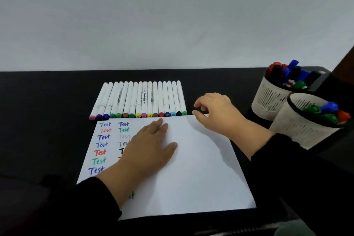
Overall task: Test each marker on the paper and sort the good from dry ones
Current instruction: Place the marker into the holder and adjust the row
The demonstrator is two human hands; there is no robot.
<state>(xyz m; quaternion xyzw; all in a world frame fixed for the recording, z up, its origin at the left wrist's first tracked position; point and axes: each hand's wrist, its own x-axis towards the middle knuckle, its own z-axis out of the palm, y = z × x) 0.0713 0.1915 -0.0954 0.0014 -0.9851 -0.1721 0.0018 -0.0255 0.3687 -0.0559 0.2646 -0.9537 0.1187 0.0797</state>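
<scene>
A person in black sleeves worked at a black bench set against a plain pale wall. A white sheet of paper lay flat on the bench in front of them, with the word "Test" written many times down its left side in blue, red, green, grey and black ink. The left hand rested palm down on the paper, fingers stretched out together and flat, thumb spread to the side, gripping nothing and covering part of the second column of words. The right hand hovered at the far right corner of the paper, its fingers curled loosely and the thumb and forefinger drawn close as if pinching, yet no marker could be seen between them; whether the fingertips touched the paper edge could not be told. Just beyond the far edge of the paper lay a neat row of white markers, side by side and touching, their coloured caps pointing toward the person. The right hand sat just to the right of this row's last, green-capped marker. Further right, two white slotted pen cups stood close together: the far cup held markers with red, blue, black and green caps, and the near cup held green, blue and red ones.
</scene>
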